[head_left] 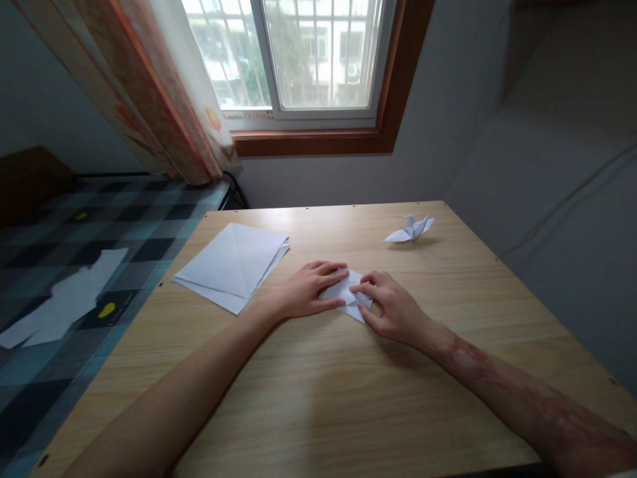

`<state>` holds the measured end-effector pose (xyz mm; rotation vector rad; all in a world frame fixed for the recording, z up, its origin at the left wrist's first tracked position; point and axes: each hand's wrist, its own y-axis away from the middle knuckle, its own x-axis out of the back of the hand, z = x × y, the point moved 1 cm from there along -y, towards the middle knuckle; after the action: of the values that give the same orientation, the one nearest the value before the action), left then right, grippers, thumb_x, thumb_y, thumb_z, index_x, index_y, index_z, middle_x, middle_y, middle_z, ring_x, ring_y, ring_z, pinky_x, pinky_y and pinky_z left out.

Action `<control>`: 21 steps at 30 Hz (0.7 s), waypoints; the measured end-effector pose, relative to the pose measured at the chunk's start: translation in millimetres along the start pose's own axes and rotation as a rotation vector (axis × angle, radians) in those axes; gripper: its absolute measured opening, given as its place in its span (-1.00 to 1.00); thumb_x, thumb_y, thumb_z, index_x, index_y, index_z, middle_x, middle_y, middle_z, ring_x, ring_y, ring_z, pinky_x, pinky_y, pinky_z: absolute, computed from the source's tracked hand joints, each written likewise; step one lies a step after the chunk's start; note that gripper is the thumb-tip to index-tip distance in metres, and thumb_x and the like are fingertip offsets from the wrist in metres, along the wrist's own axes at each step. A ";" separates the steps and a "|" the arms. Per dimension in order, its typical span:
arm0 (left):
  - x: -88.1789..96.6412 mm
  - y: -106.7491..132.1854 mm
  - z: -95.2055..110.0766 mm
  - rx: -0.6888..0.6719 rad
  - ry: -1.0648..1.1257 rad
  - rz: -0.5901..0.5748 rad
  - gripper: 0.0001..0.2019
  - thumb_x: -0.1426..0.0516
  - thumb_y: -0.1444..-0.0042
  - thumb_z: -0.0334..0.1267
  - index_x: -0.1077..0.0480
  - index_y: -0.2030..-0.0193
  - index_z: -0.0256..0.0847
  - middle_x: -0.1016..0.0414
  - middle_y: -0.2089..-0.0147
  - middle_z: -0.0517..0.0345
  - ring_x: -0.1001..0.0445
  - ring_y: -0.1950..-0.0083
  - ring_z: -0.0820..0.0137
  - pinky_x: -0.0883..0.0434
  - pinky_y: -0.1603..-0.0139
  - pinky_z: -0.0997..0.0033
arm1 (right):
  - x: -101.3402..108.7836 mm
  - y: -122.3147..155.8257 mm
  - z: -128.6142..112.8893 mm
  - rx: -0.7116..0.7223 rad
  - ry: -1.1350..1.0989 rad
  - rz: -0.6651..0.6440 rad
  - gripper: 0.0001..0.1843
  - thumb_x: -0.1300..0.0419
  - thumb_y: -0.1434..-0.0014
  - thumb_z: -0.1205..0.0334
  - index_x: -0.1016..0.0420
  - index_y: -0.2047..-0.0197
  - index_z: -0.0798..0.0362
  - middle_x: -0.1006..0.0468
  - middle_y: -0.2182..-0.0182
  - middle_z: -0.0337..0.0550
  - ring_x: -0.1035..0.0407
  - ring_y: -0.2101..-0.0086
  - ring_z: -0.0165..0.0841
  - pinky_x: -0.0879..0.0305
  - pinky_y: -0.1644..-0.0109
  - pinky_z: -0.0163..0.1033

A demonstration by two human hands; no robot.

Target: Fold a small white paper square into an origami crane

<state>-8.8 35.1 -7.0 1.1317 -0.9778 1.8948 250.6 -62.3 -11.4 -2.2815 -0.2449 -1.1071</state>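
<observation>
A small folded piece of white paper (343,287) lies on the wooden table between my hands. Across its left side rests my left hand (314,289), fingers stretched out and thumb apart, pressing it flat. My right hand (391,307) is at the paper's right edge, its thumb and index finger curled in on a flap there. The fingertips cover part of the folds. Farther back on the right stands a finished white paper crane (411,229), apart from both hands.
Several square white sheets (233,259) lie stacked on the left of the table (318,398). Left of the table is a bed with a checked cover (149,251), with paper scraps (74,299) on it. A window (318,60) and curtain (164,93) are behind.
</observation>
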 end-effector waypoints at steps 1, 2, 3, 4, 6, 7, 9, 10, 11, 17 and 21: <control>-0.2 -0.2 0.3 0.002 0.001 -0.003 -0.36 -0.26 -0.45 0.07 -0.33 -0.59 0.11 -0.39 -0.57 -0.04 -0.40 -0.54 0.02 -0.35 -0.57 -0.14 | 0.3 -0.1 -0.3 0.003 0.002 0.001 -0.64 -0.33 -0.31 0.33 -0.63 -0.16 -0.05 -0.57 -0.02 0.04 -0.47 -0.03 -0.05 -0.50 -0.15 0.07; -0.3 -0.5 0.6 0.006 0.003 -0.003 -0.39 -0.25 -0.46 0.05 -0.33 -0.59 0.11 -0.39 -0.57 -0.03 -0.40 -0.54 0.02 -0.34 -0.58 -0.15 | 0.4 -0.1 -0.4 0.006 0.005 0.000 -0.63 -0.33 -0.31 0.33 -0.63 -0.17 -0.05 -0.57 -0.02 0.04 -0.47 -0.03 -0.05 -0.50 -0.15 0.07; -0.3 -0.8 1.0 0.012 0.004 -0.002 -0.41 -0.23 -0.48 0.04 -0.34 -0.58 0.12 -0.39 -0.57 -0.02 -0.40 -0.54 0.03 -0.34 -0.58 -0.15 | 0.5 0.1 -0.3 0.008 0.010 -0.003 -0.62 -0.33 -0.32 0.33 -0.62 -0.19 -0.05 -0.57 -0.02 0.04 -0.47 -0.03 -0.05 -0.50 -0.16 0.08; -0.5 -1.2 1.4 0.020 0.005 -0.001 -0.43 -0.22 -0.49 0.03 -0.36 -0.58 0.11 -0.39 -0.57 -0.01 -0.39 -0.54 0.03 -0.34 -0.58 -0.15 | 0.4 0.4 -0.1 0.010 0.018 -0.005 -0.61 -0.33 -0.32 0.33 -0.62 -0.20 -0.06 -0.57 -0.02 0.04 -0.47 -0.02 -0.05 -0.50 -0.16 0.08; -1.0 -1.9 2.4 0.034 0.004 0.000 -0.45 -0.21 -0.49 0.02 -0.38 -0.56 0.10 -0.40 -0.57 0.00 -0.40 -0.54 0.03 -0.34 -0.58 -0.15 | -0.3 1.2 1.0 0.018 0.031 -0.005 -0.61 -0.33 -0.33 0.33 -0.64 -0.20 -0.07 -0.57 -0.02 0.04 -0.47 -0.02 -0.05 -0.50 -0.15 0.08; -1.3 -2.2 2.9 0.041 0.004 0.001 -0.45 -0.21 -0.49 0.02 -0.39 -0.55 0.08 -0.40 -0.57 0.00 -0.40 -0.54 0.03 -0.34 -0.58 -0.15 | -0.9 1.7 1.8 0.023 0.035 -0.003 -0.62 -0.33 -0.33 0.33 -0.65 -0.19 -0.08 -0.57 -0.02 0.03 -0.47 -0.02 -0.05 -0.50 -0.15 0.08; -2.2 -2.6 3.7 0.052 0.006 0.006 -0.45 -0.22 -0.48 0.02 -0.41 -0.54 0.06 -0.40 -0.57 0.00 -0.41 -0.54 0.04 -0.34 -0.58 -0.14 | -2.1 2.5 3.5 0.031 0.034 0.005 -0.67 -0.33 -0.34 0.33 -0.69 -0.14 -0.08 -0.57 -0.01 0.02 -0.48 -0.02 -0.06 -0.50 -0.14 0.07; -2.7 -2.8 4.1 0.056 0.007 0.009 -0.45 -0.23 -0.47 0.02 -0.41 -0.54 0.05 -0.40 -0.57 0.01 -0.40 -0.54 0.04 -0.34 -0.58 -0.13 | -2.6 2.9 4.3 0.034 0.032 0.007 -0.69 -0.33 -0.34 0.33 -0.71 -0.11 -0.08 -0.58 -0.01 0.02 -0.48 -0.02 -0.07 -0.50 -0.14 0.07; -3.2 -3.1 4.4 0.058 0.008 0.010 -0.44 -0.23 -0.47 0.02 -0.41 -0.54 0.03 -0.40 -0.57 0.01 -0.40 -0.54 0.04 -0.34 -0.58 -0.12 | -3.1 3.1 5.0 0.034 0.029 0.008 -0.70 -0.33 -0.34 0.33 -0.72 -0.10 -0.08 -0.58 -0.02 0.02 -0.48 -0.02 -0.07 -0.50 -0.15 0.07; -9.1 -6.8 6.0 0.104 -0.001 0.030 -0.56 -0.07 -0.58 -0.06 -0.48 -0.48 0.00 -0.44 -0.55 0.09 -0.44 -0.50 0.07 -0.38 -0.55 -0.12 | -2.7 2.6 5.3 0.036 0.024 0.010 -0.71 -0.33 -0.35 0.32 -0.72 -0.10 -0.07 -0.59 -0.02 0.03 -0.50 -0.03 -0.07 -0.50 -0.17 0.08; -13.4 -8.6 6.3 0.131 0.026 0.073 -0.53 -0.08 -0.57 -0.05 -0.45 -0.51 -0.07 -0.46 -0.53 0.03 -0.44 -0.53 0.12 -0.41 -0.56 -0.05 | -1.0 1.8 3.1 0.020 0.011 0.015 -0.67 -0.33 -0.33 0.33 -0.70 -0.14 -0.05 -0.61 -0.02 0.03 -0.51 -0.03 -0.06 -0.51 -0.16 0.07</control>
<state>5.7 31.0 -15.1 1.1566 -0.9026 2.0525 252.7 -61.9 -14.4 -2.2551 -0.2330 -1.1046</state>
